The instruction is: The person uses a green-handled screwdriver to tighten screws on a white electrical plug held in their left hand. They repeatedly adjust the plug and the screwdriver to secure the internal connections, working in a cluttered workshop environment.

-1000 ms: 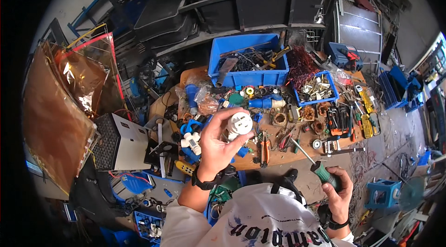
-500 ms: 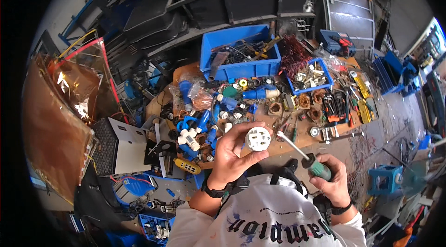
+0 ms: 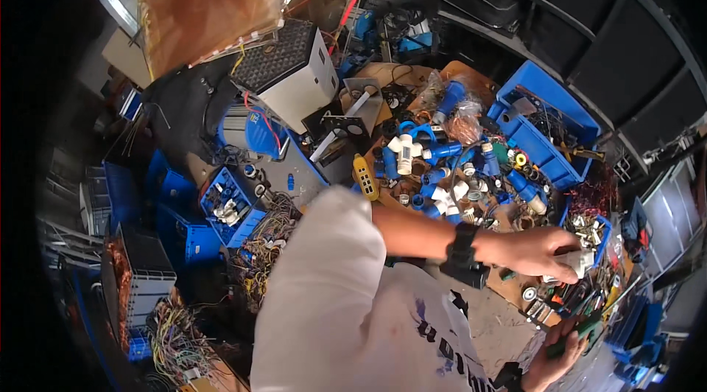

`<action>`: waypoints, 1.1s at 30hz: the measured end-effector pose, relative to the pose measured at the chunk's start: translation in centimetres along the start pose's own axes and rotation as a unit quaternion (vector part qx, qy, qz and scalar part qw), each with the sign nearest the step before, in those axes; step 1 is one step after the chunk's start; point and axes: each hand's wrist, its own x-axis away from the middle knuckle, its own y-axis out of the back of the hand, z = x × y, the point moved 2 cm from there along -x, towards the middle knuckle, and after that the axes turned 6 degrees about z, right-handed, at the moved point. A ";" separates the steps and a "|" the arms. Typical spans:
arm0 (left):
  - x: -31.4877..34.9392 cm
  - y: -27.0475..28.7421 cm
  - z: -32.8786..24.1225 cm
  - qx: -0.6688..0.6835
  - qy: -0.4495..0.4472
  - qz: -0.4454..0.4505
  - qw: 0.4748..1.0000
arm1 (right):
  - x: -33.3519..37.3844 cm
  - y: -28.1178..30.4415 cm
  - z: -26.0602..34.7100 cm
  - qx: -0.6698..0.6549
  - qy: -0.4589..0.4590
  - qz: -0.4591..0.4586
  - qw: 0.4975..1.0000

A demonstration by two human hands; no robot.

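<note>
From my station I see the white socket (image 3: 583,262) beside the blue tray (image 3: 606,242), pinched between thumb and fingers of the left hand (image 3: 526,250). The right hand's (image 3: 561,355) fingers are curled around the screwdriver (image 3: 587,326). I would grip the socket firmly, its shaft pointing away from skin.

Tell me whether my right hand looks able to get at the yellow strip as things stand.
Probably not: your right hand already holds the screwdriver, and your left forearm stretches between it and the yellow strip in this view.
</note>
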 end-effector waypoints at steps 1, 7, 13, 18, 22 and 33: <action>0.2 -0.2 0.5 0.037 -0.017 -0.010 0.999 | -0.4 0.2 -0.1 0.019 0.008 0.022 1.000; 0.0 -3.3 1.9 0.024 -0.005 -0.106 0.994 | -1.4 1.7 1.9 0.059 -0.061 -0.004 0.996; -0.2 -6.2 3.9 0.026 -0.035 -0.186 0.982 | -2.4 5.8 2.9 0.209 -0.040 0.050 0.976; -1.4 -9.5 5.2 0.048 -0.027 -0.204 0.977 | -2.3 13.2 1.6 0.557 0.074 0.114 0.819; -2.6 -12.6 4.8 0.052 -0.040 -0.235 0.970 | -3.1 9.1 4.5 0.060 -0.154 0.046 0.985; -4.8 -19.6 6.2 -0.014 0.003 -0.218 0.976 | -3.5 12.8 4.5 0.062 -0.135 0.146 0.978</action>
